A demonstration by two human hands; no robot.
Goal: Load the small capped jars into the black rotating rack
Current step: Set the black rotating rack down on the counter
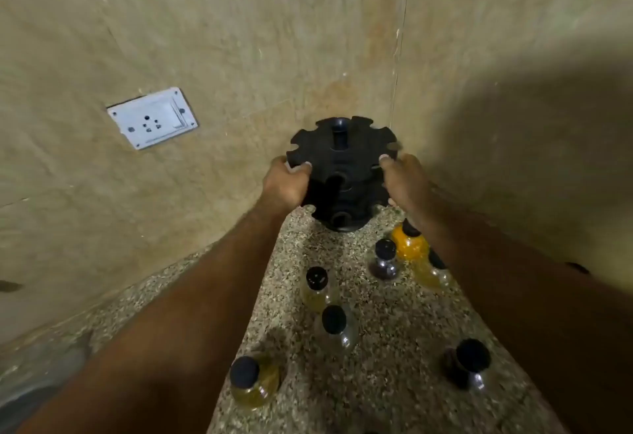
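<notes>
The black rotating rack point(342, 156) stands in the corner at the far end of a speckled stone counter point(387, 396). Its notched top tier holds no jars. My left hand point(286, 183) grips the rack's left edge, and my right hand point(406, 181) grips its right edge. Several small black-capped jars stand on the counter in front of the rack: an orange one point(409, 245), a dark one point(383, 264), a yellowish one point(317, 291), a clear one point(335, 331), a yellow one point(253, 385) and a dark one point(467, 366).
Beige walls close in on the corner behind and beside the rack. A white wall socket point(152, 118) sits on the left wall. Another jar point(433, 271) is partly hidden under my right forearm. The counter narrows toward the rack.
</notes>
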